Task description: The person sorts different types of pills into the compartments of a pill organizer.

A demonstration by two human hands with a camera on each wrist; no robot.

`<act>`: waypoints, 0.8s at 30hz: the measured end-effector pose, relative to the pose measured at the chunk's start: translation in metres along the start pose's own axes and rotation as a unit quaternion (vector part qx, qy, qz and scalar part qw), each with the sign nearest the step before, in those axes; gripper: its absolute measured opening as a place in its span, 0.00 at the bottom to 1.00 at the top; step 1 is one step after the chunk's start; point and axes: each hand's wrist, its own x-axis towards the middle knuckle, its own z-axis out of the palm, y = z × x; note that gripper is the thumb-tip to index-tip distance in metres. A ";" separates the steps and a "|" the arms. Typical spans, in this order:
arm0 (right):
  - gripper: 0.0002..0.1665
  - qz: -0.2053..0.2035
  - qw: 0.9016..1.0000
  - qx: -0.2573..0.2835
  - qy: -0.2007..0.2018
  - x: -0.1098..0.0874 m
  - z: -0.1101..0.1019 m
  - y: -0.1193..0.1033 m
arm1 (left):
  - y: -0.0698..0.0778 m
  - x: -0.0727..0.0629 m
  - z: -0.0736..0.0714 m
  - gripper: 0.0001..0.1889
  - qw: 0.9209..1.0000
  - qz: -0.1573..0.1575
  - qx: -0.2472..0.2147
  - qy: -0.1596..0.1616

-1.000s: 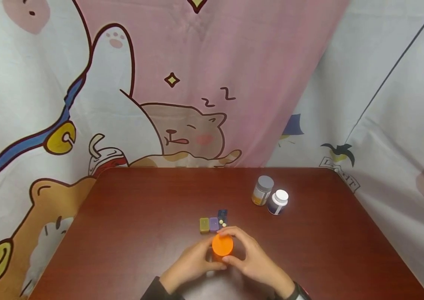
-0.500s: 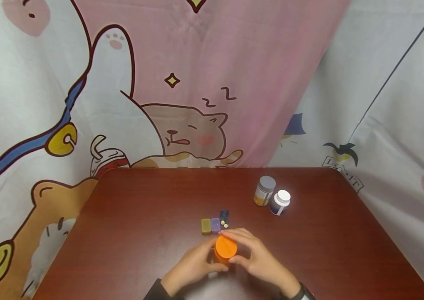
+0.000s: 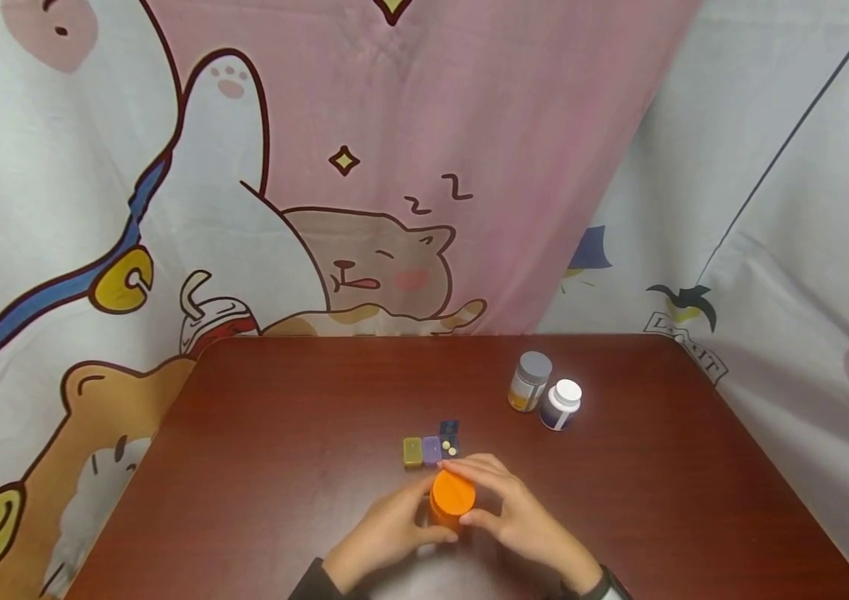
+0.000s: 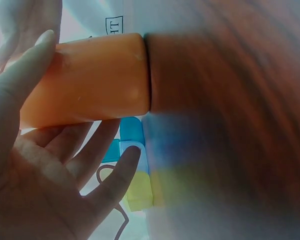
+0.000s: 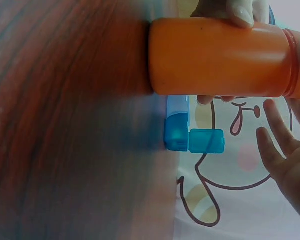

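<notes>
An orange bottle [image 4: 90, 82] stands upright on the table near its front edge. My left hand [image 3: 387, 529] grips the bottle's body, thumb on the near side and fingers behind it. At the top, my right hand [image 3: 517, 518] holds the round orange cap [image 3: 453, 492] between thumb and fingers; its lower fingers [image 5: 275, 135] spread free of the bottle in the right wrist view. Just beyond the hands lies a small pill organizer with yellow [image 3: 412, 452], purple [image 3: 431, 451] and blue compartments. The blue lid [image 5: 206, 141] is flipped up, and pale pills [image 3: 451, 452] lie inside that compartment.
Farther back to the right stand a grey-lidded jar [image 3: 529, 382] and a white-capped bottle [image 3: 561, 405], side by side. The dark red-brown table [image 3: 304, 400] ends at a cartoon-printed curtain [image 3: 409, 108] behind and at the sides.
Over the first half second the orange bottle and both hands shifted slightly right and toward me, while the whole view moved a little. Since then hardly anything differs.
</notes>
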 end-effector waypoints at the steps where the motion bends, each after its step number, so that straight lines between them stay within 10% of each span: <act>1: 0.38 -0.005 1.000 -0.010 0.004 0.000 0.000 0.000 | 0.000 0.000 0.000 0.42 1.000 0.000 0.000 0.000; 24: 0.43 0.106 0.983 -0.113 0.095 0.006 0.032 -0.027 | 0.001 0.000 -0.002 0.39 1.000 -0.002 0.003 0.003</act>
